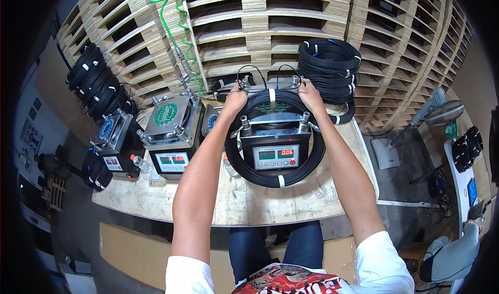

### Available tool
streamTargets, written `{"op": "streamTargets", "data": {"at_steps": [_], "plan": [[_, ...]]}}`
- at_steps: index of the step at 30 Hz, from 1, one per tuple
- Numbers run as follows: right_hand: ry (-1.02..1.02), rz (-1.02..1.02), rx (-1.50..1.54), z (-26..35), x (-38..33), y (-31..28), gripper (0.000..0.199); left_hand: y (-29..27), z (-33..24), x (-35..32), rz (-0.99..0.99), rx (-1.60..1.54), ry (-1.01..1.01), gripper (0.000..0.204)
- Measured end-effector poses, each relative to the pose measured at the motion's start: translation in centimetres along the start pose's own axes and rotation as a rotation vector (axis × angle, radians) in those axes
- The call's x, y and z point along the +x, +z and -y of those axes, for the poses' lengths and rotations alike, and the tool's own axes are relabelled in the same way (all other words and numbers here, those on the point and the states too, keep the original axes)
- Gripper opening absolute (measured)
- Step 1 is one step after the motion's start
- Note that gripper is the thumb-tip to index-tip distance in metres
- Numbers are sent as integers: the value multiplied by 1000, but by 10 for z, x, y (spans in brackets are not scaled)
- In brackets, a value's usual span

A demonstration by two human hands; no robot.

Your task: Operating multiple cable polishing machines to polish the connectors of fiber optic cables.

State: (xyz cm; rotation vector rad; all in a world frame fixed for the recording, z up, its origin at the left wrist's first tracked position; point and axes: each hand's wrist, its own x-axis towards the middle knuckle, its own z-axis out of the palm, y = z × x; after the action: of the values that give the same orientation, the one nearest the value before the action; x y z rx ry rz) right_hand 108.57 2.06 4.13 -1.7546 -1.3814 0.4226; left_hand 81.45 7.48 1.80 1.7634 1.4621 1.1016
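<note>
A polishing machine with a lit red readout stands in front of me on the wooden bench. A large coil of black cable, bound with white ties, rests around it. At its far left corner clamp, my left hand is closed, its fingertips at the metal. My right hand is likewise closed at the far right clamp. The hands hide the clamps' outer sides. Thin black leads arch over the machine's back between the hands. Two near clamps stand free of my hands.
Two similar machines stand to the left, with a small clear bottle between them. Cable stacks rise at both sides. Wooden pallets and a green air hose are behind. Another person sits far right.
</note>
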Motion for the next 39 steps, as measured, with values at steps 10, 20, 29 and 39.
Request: {"op": "streamTargets", "data": {"at_steps": [10,20,29,39], "plan": [[-315,85,148,-43,27,5,39,9,-19,-5,6,92,-110,61],[-72,-7,51,-20,6,-2,47,1,-9,-11,106,-256,-135,66],[-269,33,6,-37,26,5,42,12,17,15,83,-289,-134,54],[-222,-101,327,-52,30,5,39,15,1,3,60,-295,-115,55]]}}
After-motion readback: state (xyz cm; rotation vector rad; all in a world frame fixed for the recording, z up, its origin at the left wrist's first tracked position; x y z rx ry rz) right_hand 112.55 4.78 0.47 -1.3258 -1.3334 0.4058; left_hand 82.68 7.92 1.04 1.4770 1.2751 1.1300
